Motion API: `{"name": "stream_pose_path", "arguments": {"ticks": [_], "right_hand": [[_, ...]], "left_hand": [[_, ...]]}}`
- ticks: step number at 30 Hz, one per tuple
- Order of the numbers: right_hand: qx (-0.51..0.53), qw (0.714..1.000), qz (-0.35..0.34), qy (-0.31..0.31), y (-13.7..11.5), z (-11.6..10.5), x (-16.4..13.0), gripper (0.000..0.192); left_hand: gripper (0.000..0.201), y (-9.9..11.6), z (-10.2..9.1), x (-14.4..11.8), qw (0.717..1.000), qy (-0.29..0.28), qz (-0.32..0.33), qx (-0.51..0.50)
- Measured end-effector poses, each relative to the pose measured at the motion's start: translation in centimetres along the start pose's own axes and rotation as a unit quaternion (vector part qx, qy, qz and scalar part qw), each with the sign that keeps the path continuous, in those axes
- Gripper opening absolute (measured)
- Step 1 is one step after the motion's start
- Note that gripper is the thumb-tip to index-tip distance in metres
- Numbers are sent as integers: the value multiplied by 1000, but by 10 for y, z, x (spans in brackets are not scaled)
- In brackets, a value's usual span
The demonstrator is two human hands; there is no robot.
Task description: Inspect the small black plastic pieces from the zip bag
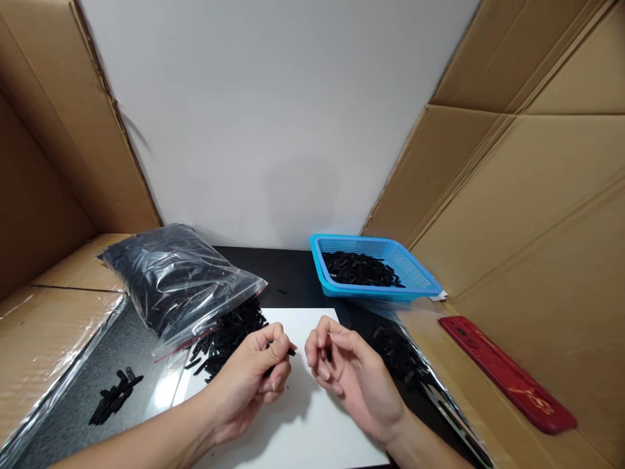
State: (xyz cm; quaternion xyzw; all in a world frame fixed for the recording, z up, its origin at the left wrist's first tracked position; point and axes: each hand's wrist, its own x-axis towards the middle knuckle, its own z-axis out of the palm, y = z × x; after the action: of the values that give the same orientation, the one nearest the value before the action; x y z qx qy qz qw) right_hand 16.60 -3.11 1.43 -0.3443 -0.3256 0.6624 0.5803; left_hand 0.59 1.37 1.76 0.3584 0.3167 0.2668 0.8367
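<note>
My left hand point(254, 381) hovers over a white sheet point(303, 423) with its fingers closed on a small black plastic piece point(291, 352) that pokes out by the thumb. My right hand point(351, 378) is right beside it, fingers curled, with something small and dark between thumb and fingers; what it is I cannot tell. Loose black pieces point(229, 335) spill from a clear plastic bag point(170, 277) just beyond my left hand. A blue mesh basket point(420, 277) holding more black pieces stands farther back on the right.
Cardboard walls point(527, 195) close in both sides, with a white wall behind. A red flat tool point(508, 374) lies on the cardboard at right. A second clear bag point(415, 368) lies right of my right hand. A small heap of black pieces point(114, 394) rests at left.
</note>
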Motion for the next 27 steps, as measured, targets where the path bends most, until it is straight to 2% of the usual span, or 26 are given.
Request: {"name": "stream_pose_path", "arguments": {"ticks": [2, 3, 6, 8, 11, 17, 20, 27], "right_hand": [[-104, 994, -25, 8, 2, 0, -1, 24], [-181, 982, -53, 16, 4, 0, -2, 20], [-378, 913, -149, 37, 9, 0, -4, 13], [-427, 879, -206, 51, 11, 0, -5, 11], [-425, 860, -272, 74, 9, -1, -6, 10], [-397, 848, -331, 117, 3, -4, -6, 5], [-392, 844, -349, 112, 2, -6, -6, 7], [-399, 840, -349, 117, 2, -7, -5, 4]], "left_hand": [[47, 0, 1, -1, 1000, 5, -1, 7], [47, -1, 1, -1, 1000, 6, -2, 13], [48, -2, 1, -2, 999, 12, -4, 38], [47, -2, 1, -2, 999, 9, -3, 47], [43, -1, 2, -3, 999, 0, 5, 36], [26, 5, 8, -6, 1000, -7, -8, 2], [27, 4, 9, -8, 999, -24, 0, 31], [33, 2, 7, -7, 991, 1, 59, 120]]}}
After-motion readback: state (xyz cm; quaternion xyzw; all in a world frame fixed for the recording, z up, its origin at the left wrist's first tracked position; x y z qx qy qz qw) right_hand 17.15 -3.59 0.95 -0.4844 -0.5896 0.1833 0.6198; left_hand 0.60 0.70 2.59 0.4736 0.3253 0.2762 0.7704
